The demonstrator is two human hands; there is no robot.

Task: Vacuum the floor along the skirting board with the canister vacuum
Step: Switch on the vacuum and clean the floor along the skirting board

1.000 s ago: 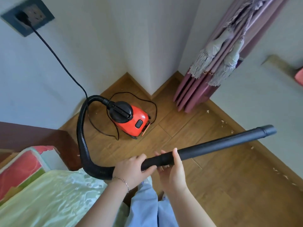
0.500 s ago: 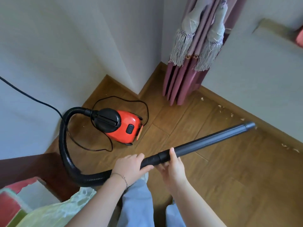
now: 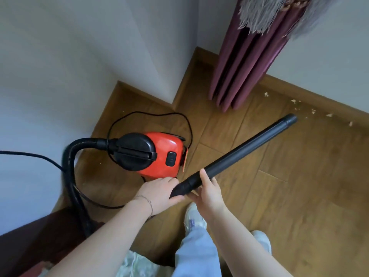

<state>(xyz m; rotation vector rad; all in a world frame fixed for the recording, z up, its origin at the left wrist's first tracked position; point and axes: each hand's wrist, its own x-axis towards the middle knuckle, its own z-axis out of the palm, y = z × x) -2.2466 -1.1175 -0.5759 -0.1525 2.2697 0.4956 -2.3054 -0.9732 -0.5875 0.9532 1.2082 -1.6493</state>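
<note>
Black comes first on the left: a thin black power cord (image 3: 30,155) crosses in front of the wall, and a black ribbed hose (image 3: 68,176) arches up beside it into the red plastic canister vacuum (image 3: 159,154), which sits on the brown wooden plank floor (image 3: 299,196) near the wall corner. The hose looks soft and springy, likely to tug back when stretched, and the canister looks small and light enough to drag along by it. I can read no brand or lettering on the red shell. There is only a black rocker switch and an orange tag too blurred to make out.

The person's left hand (image 3: 159,190) wraps the tapered cuff at the near end of the long black rigid plastic wand (image 3: 245,148). The right hand (image 3: 207,190), just beside it, cradles the tube from below with the thumb over the top, so both are clamped on it. That seems the place to hold, since the wand looks stiff, smooth and light and can be steered from the near end.

Past the maroon pleated curtain (image 3: 245,62), the wand's open tip lies near pale crumbs (image 3: 313,111) scattered along the brown wooden skirting board (image 3: 319,96). Whether the tip touches the floor I cannot tell.
</note>
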